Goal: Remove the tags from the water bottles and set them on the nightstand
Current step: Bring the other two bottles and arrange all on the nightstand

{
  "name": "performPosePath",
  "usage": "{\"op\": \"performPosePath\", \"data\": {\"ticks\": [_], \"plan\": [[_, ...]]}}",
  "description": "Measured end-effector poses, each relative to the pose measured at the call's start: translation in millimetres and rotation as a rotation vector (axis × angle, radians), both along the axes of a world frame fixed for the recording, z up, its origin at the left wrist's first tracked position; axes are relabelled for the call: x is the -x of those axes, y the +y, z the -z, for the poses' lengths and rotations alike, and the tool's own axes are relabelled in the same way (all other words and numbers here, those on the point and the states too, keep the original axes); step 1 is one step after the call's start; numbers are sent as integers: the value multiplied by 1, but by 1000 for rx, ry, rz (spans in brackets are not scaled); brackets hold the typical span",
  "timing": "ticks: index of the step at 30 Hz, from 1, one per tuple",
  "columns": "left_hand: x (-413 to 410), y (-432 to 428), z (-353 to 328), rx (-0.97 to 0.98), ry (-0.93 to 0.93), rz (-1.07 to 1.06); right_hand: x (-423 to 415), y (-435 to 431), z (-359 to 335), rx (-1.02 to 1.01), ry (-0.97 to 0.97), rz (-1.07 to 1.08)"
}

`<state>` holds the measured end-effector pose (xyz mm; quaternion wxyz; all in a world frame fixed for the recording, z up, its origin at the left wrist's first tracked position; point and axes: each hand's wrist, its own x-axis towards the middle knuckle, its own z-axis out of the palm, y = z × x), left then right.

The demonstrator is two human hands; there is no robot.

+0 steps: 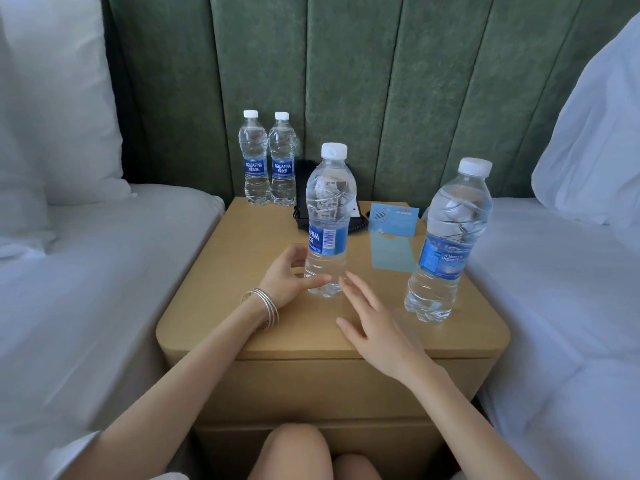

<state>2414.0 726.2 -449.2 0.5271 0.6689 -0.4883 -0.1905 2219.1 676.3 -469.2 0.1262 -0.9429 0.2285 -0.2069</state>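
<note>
A clear water bottle with a blue label and white cap stands upright in the middle of the wooden nightstand. My left hand, with bangles on the wrist, curls loosely around the bottle's base with fingers apart; its fingertips are at the base, and I cannot tell whether they touch. My right hand hovers flat and open just right of that base. A second bottle stands at the right front. Two more bottles stand side by side at the back left. I see no tag on any bottle neck.
A black telephone sits behind the middle bottle. A folded blue no-smoking card stands right of it. White beds flank the nightstand, with pillows on both sides. A green padded headboard rises behind. My knees are below the front edge.
</note>
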Motion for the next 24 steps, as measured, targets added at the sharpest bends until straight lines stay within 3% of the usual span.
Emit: {"op": "performPosePath", "data": {"ticks": [3,8,18,24], "plan": [[4,1,3,56,-20,-95,-4,-4,-2,-23,67,22],[-3,4,6,20,-206,-129,-15,-12,-7,-55,180,20],[-57,-2,2,-29,-184,-385,-103,-25,-6,-151,253,-4],[-121,-18,3,-120,-223,-508,-170,-40,-2,15,255,-29]]}}
